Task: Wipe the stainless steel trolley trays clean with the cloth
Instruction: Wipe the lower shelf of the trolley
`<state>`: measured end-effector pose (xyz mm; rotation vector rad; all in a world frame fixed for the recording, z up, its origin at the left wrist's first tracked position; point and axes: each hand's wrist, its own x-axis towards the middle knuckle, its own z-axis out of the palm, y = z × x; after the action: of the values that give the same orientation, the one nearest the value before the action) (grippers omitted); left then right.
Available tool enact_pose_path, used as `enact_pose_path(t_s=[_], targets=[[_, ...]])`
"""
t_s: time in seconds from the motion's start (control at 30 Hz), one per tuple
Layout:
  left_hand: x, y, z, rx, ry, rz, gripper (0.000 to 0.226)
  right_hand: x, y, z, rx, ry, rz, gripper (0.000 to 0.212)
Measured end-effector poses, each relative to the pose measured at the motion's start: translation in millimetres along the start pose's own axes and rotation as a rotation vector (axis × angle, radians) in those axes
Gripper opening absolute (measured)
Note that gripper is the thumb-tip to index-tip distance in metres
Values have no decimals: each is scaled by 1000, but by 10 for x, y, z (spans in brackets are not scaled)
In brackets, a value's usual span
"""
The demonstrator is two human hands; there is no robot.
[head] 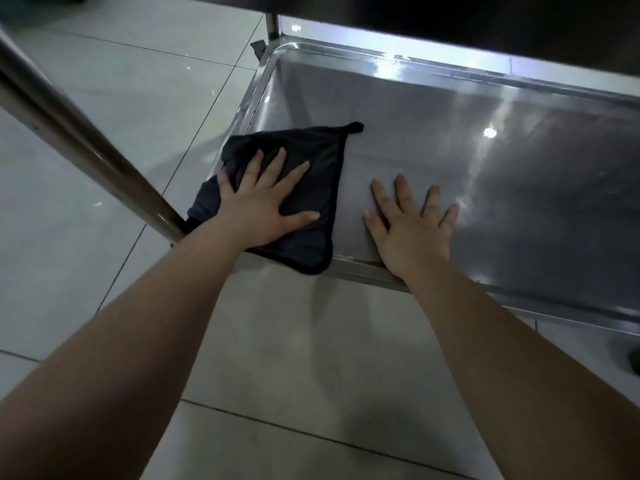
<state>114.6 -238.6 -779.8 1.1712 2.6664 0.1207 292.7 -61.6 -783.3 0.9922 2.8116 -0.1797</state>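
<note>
The lower stainless steel tray point(519, 174) of the trolley fills the upper right of the head view. A dark cloth point(311, 157) lies spread over the tray's near left corner, one edge hanging over the front rim. My left hand point(263, 202) presses flat on the cloth with fingers spread. My right hand point(412, 226) rests flat on the bare tray surface just right of the cloth, fingers straight and apart, its wrist over the front rim.
A steel trolley leg point(86, 140) slants across the left side, down to the tray's near left corner. The dark underside of the upper shelf point(450, 15) overhangs the top. Pale floor tiles point(104, 81) surround the trolley. A castor point(633, 358) shows at the right edge.
</note>
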Motion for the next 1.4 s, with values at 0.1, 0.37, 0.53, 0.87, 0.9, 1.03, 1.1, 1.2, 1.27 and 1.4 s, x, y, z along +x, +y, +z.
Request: enact_pose_path(t_s=[0.1,0.37,0.53,0.87,0.9,1.03,1.1,1.2,1.27,1.4], targets=[[-146,-58,-1,-27,-19,-10,86,-19,12,8,0,16,-15,60],[338,-3,-127,65,78,-28,79,0,-9,-6,2,-5,-2,57],[-96,84,50,41,24,-15,84,-10,-4,-14,7,-21,8,57],[-200,125,-1,27,-28,-25,88,-258,1212,-186,-42,3,-37,70],[-198,126,-11,18,-38,-26,91,-306,1424,-197,-40,-16,12,73],[-196,213,-50,10,-104,-41,103,-332,1657,-166,-31,-57,68,78],[-195,437,-25,21,-106,-43,107,-329,1626,-141,-33,-49,67,78],[-126,1181,107,22,-84,54,104,-325,1641,-121,-37,-59,70,75],[-84,1775,225,12,-96,109,103,-316,1647,-118,-42,-63,74,72],[-51,2205,338,-17,-84,89,100,-332,1666,-123,1,-54,65,69]])
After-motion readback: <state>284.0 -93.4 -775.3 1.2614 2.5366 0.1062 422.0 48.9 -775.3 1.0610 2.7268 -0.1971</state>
